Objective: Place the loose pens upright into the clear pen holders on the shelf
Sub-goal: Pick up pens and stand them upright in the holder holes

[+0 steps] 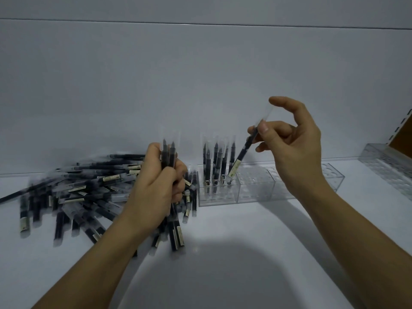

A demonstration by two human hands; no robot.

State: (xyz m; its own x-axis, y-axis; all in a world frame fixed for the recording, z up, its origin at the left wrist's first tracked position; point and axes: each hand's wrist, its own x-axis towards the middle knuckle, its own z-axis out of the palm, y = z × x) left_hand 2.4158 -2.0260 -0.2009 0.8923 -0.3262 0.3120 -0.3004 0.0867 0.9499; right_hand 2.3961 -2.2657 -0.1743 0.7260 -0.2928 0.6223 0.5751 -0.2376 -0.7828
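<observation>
Nearest the viewer, two forearms [356, 230] reach in over a white shelf [234, 253].

The left hand [156, 186] is closed in a fist round a bundle [168, 155] of pens held roughly upright, clear caps above the fist and butt ends projecting below it. Behind and to its left lies the pile [78, 190] of loose pens, flat on the shelf and crossing at many angles.

The right hand [296, 148] pinches one pen [243, 150] between thumb and fingers, just below its clear cap; the forefinger is lifted and curved above, apparently off the barrel. The pen's long axis is tilted, cap end up and to the right, labelled butt end down and to the left, at or just inside a hole at the right side of the first holder [214, 200].

Several stood pens [217, 161] occupy that holder, near vertical, caps up. The next holder [256, 188], touching it on the right, shows only vacant holes.

Handling, as a judgement: the pen is light, stiff and smooth-walled, likely slippery. A high grip on the barrel below the cap suits steering the butt end. To seat, the axis needs swinging to vertical. A sideways push could shift the light holder.
</observation>
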